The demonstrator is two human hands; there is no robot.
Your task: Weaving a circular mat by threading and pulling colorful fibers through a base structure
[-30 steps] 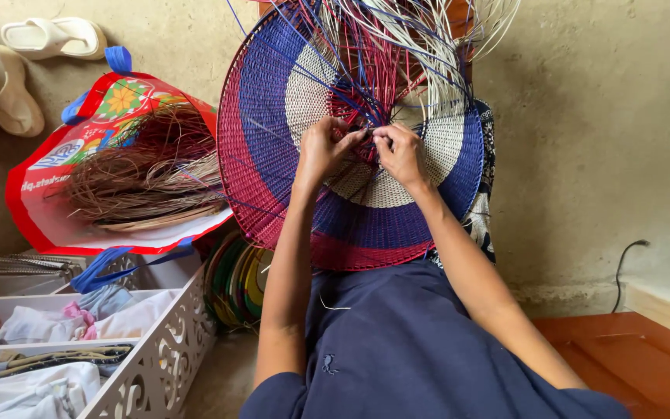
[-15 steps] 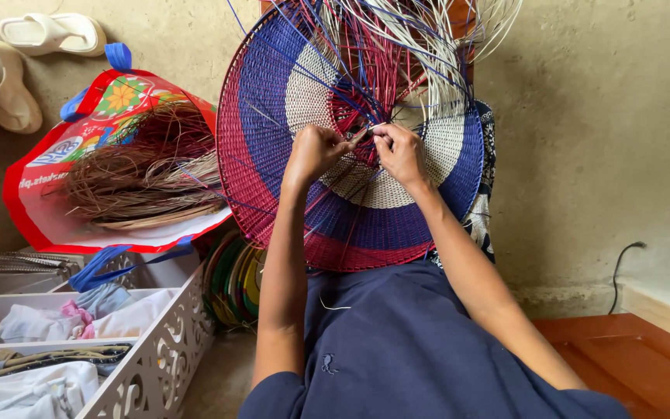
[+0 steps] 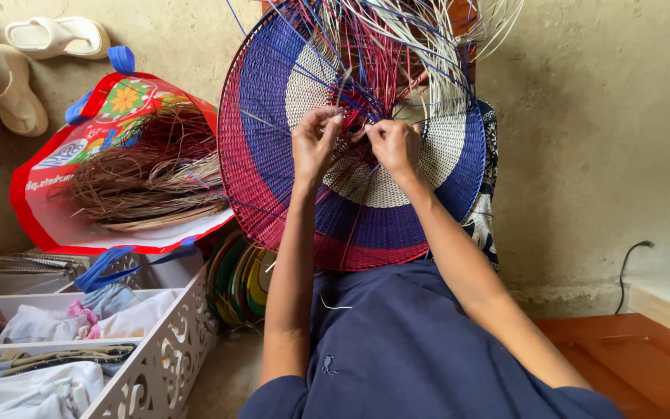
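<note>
Both hands' fingers stay pinched on strands of the woven disc, left hand raised slightly, right hand unmoved.

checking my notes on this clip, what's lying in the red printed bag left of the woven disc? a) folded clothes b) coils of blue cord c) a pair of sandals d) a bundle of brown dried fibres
d: the open red bag holds a loose bundle of brown dried fibres; the folded clothes sit in the white tray below it, and the pale sandals lie on the floor beyond the bag.
</note>
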